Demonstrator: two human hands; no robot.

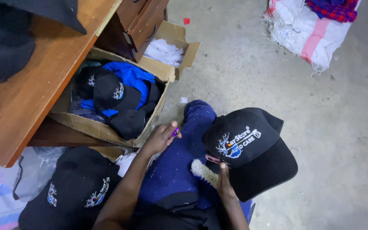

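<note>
Black cap point(252, 149) gripped by right hand point(224, 183), left hand point(162, 137) outstretched

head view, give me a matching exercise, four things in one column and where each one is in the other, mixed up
Things:
1. black cap with white and blue stitching
2. cardboard box of caps
3. white and pink sack
4. small purple thing

Places:
A. on the concrete floor, top right
B. in the left hand, over the blue trouser leg
C. held by the right hand, beside the knee
D. on the floor beside the wooden desk

Pairs: 1-C, 2-D, 3-A, 4-B
</note>
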